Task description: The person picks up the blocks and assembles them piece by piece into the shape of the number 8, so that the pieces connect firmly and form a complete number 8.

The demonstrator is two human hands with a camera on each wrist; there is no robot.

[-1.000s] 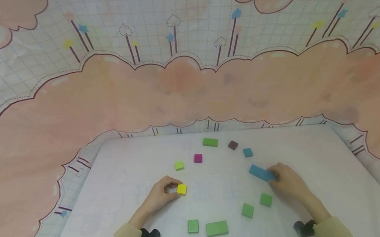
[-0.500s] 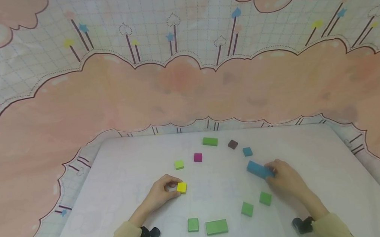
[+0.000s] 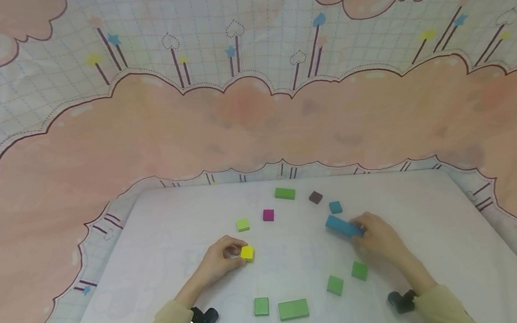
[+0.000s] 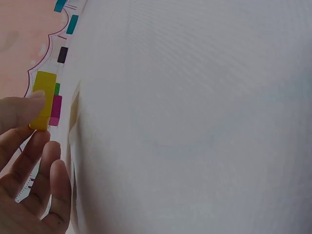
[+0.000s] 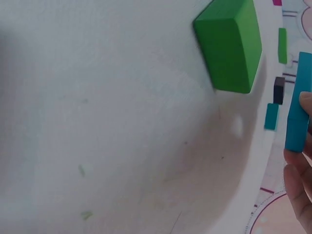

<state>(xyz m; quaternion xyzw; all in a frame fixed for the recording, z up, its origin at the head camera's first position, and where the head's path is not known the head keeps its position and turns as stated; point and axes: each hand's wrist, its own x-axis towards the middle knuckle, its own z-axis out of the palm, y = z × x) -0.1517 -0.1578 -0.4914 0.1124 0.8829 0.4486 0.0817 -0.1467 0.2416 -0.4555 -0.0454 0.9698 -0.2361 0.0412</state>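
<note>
My left hand (image 3: 221, 261) pinches a yellow block (image 3: 247, 254) between thumb and fingers, left of the table's middle. In the left wrist view the thumb lies across the yellow block (image 4: 44, 100), and the other fingers are loosely bent below it. On the right, my right hand (image 3: 378, 235) grips one end of a long blue block (image 3: 343, 226), whose free end points to the far left. A small blue block (image 3: 335, 207) lies just beyond the long one. The right wrist view shows the long blue block (image 5: 298, 105) at its edge, with much of the hand cut off.
On the white table (image 3: 152, 217) lie a lime block (image 3: 243, 225), a magenta block (image 3: 268, 215), a long green block (image 3: 285, 193) and a dark brown block (image 3: 315, 197). Nearer stand several green blocks, among them a long one (image 3: 293, 310). A patterned cloth (image 3: 255, 126) hangs behind.
My right hand has moved left and slightly away from me, carrying the long blue block closer to the small blue one. The left hand has stayed almost still with the yellow block.
</note>
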